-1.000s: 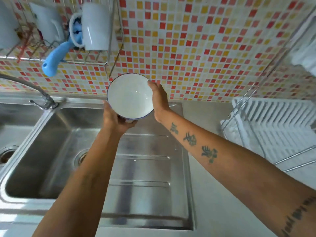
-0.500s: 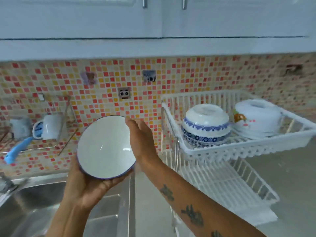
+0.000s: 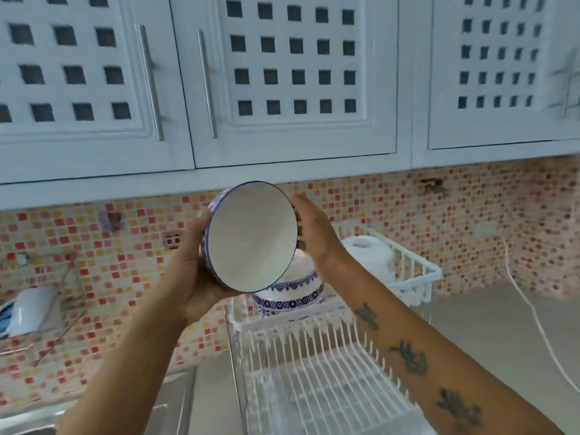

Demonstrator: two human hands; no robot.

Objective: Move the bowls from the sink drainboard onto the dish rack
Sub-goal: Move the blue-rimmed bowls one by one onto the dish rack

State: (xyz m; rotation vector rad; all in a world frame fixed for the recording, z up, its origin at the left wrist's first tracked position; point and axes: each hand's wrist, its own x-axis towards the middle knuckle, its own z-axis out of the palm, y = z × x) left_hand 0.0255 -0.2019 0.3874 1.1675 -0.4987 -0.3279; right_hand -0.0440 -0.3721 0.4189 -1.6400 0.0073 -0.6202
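- Bowl held up in both hands, tilted on edge, white inside facing the camera, above the inverted bowl on the rack's upper tier.
- Left hand wrapped around the patterned outside and lower rim, fingers closed on it.
- Right hand pressed flat against the right rim, fingers curled behind.
- Fingertips of both hands hidden behind the bowl; blue pattern visible only along the left edge.
- Inverted bowl partly covered by the held one; white dish farther right blurred, hard to identify.
- White wire rack, two tiers, on a grey counter.
- Sink edge cut off at lower left.
- Mosaic tile wall behind; pale cabinets with square cut-outs and bar handles overhead.
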